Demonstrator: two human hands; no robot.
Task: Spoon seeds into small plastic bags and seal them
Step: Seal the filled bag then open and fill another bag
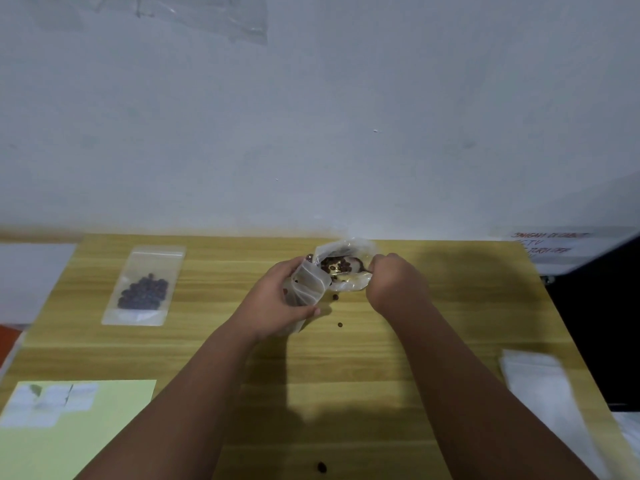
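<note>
My left hand holds a small clear plastic bag upright with its mouth open, beside a larger open bag of dark seeds at the back of the wooden table. My right hand grips a spoon whose bowl dips among the seeds; only a short part of the spoon shows. A filled, flat bag of seeds lies at the left.
Loose seeds lie on the table and near the front edge. A pale green sheet with white labels sits front left. Empty white bags lie at the right edge. A wall stands right behind the table.
</note>
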